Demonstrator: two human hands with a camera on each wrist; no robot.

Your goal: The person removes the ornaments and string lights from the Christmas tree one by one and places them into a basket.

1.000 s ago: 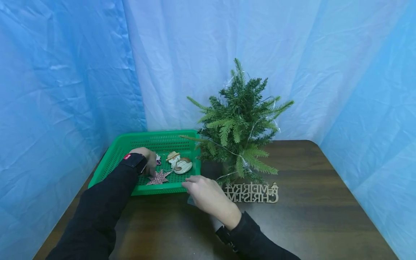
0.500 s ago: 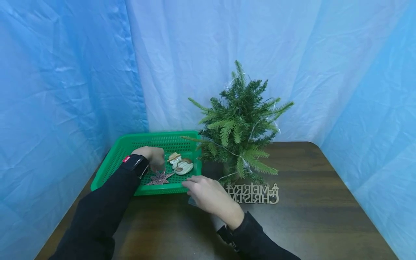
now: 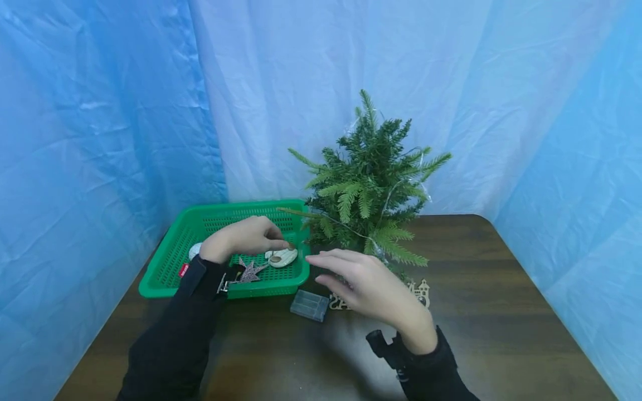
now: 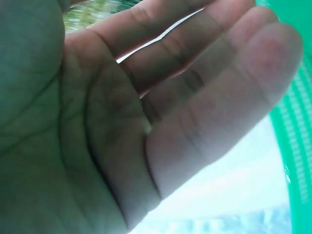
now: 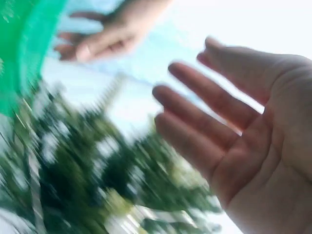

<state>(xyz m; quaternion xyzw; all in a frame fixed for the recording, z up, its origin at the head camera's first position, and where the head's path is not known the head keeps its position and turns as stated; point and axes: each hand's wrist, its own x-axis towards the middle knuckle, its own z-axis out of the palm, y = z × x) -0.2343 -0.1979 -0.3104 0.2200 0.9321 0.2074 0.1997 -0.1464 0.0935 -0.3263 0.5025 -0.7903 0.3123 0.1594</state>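
Note:
My left hand (image 3: 246, 236) is over the green plastic basket (image 3: 273, 288), fingertips close above a cream-coloured snowman ornament (image 3: 282, 258). In the left wrist view its fingers are loosely bent and hold nothing. A pink glitter star (image 3: 252, 272) lies by the snowman, partly hidden by the left wrist. My right hand (image 3: 373, 284) is held over the table with fingers extended and nothing in them; the right wrist view shows the bare palm. Below its fingertips lies a small grey battery box (image 3: 309, 305), in front of the basket.
A small artificial Christmas tree (image 3: 368, 189) with a thin wire string stands right of the basket. The right hand covers much of a wooden letter sign (image 3: 421, 292) in front of it. A white ball (image 3: 194, 250) sits at the basket's left. Blue curtains surround the brown table (image 3: 501, 334).
My left hand has moved right within the basket, towards the snowman. The right hand has let go of the battery box and drawn back to the right, its fingers opening out.

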